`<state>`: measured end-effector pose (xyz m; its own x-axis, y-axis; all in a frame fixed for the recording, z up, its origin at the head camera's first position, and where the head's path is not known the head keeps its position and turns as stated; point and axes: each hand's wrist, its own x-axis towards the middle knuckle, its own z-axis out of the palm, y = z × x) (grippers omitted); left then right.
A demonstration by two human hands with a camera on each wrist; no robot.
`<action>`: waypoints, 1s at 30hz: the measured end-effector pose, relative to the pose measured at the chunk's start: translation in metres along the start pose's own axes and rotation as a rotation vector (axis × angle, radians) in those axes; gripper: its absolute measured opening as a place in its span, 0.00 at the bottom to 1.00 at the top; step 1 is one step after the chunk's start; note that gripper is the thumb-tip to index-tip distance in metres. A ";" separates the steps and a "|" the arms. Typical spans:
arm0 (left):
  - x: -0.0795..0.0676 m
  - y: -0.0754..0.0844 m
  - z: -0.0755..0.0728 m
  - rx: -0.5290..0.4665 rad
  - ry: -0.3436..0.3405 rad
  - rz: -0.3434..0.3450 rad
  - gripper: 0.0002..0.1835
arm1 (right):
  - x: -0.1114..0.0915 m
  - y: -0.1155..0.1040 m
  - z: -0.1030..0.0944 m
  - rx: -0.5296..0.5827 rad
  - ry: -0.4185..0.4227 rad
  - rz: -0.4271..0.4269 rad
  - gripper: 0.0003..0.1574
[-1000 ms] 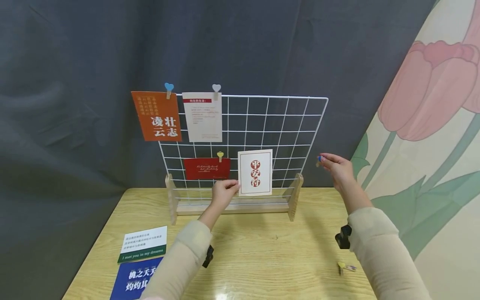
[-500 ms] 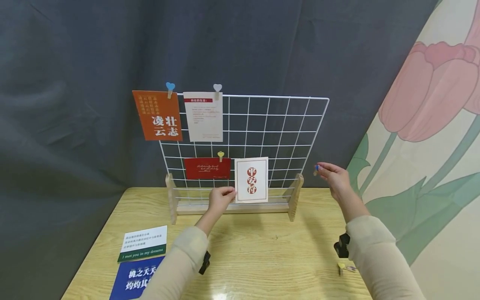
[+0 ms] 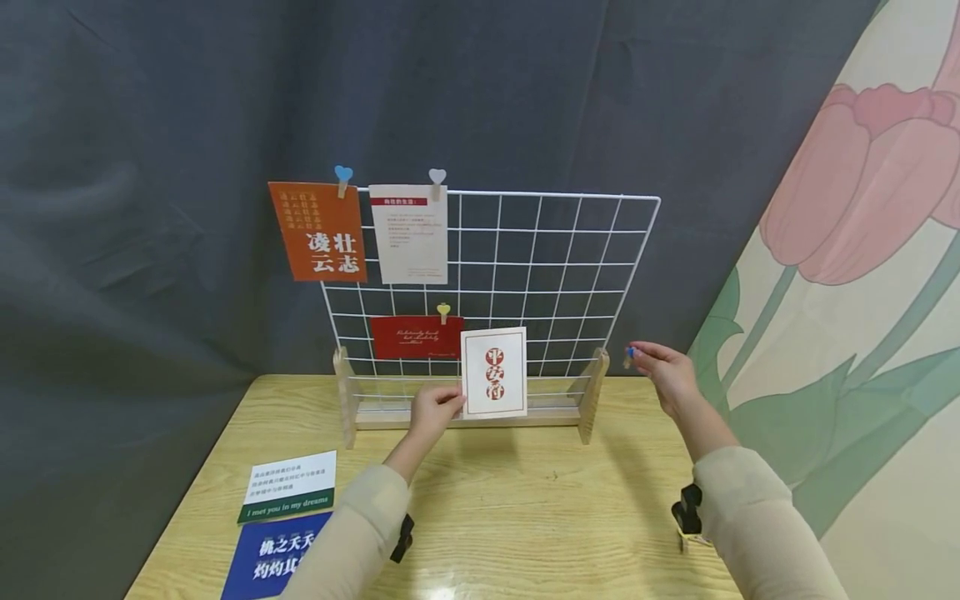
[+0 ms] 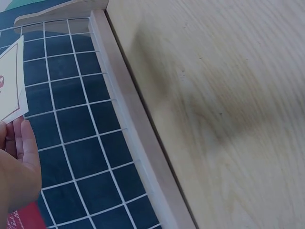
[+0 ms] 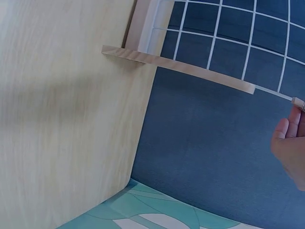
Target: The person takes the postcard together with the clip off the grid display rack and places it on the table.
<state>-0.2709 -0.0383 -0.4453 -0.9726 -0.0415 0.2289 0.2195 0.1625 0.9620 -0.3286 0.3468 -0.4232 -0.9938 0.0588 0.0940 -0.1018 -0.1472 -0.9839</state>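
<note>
My left hand (image 3: 435,412) pinches the lower left edge of a white card (image 3: 512,375) with a thin border and red round characters. The card stands upright in front of the lower part of a white wire grid rack (image 3: 573,287), its left edge overlapping a red card (image 3: 405,337) in the head view. My right hand (image 3: 669,375) is to the right of the rack and pinches a small wooden clip with a blue top (image 3: 630,353). In the left wrist view the card (image 4: 10,83) sits above the fingertips. The right wrist view shows the clip's wooden end (image 5: 298,103).
An orange card (image 3: 321,229) and a white text card (image 3: 411,246) hang clipped at the rack's top left. A yellow heart clip (image 3: 444,310) holds the red card. A green-and-white card (image 3: 288,486) and a blue card (image 3: 262,562) lie at the table's left; another clip (image 3: 681,542) is partly hidden at right.
My left hand has moved down and slightly left with the white card. My right hand, still pinching the clip, has come lower and a little left.
</note>
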 end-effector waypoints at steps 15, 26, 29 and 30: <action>-0.012 -0.025 -0.017 -0.018 0.029 -0.049 0.05 | -0.072 -0.038 0.048 -0.036 0.046 0.050 0.11; -0.024 -0.042 -0.031 0.001 0.049 -0.107 0.05 | -0.084 -0.011 0.031 -0.041 0.054 0.075 0.19; -0.026 -0.048 -0.036 0.011 0.060 -0.125 0.05 | -0.090 -0.006 0.028 -0.040 0.074 0.102 0.18; -0.028 -0.050 -0.038 0.019 0.063 -0.124 0.05 | -0.092 -0.005 0.027 -0.037 0.081 0.111 0.17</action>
<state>-0.2520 -0.0824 -0.4939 -0.9852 -0.1239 0.1183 0.0963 0.1706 0.9806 -0.2381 0.3153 -0.4226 -0.9920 0.1237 -0.0268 0.0118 -0.1203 -0.9927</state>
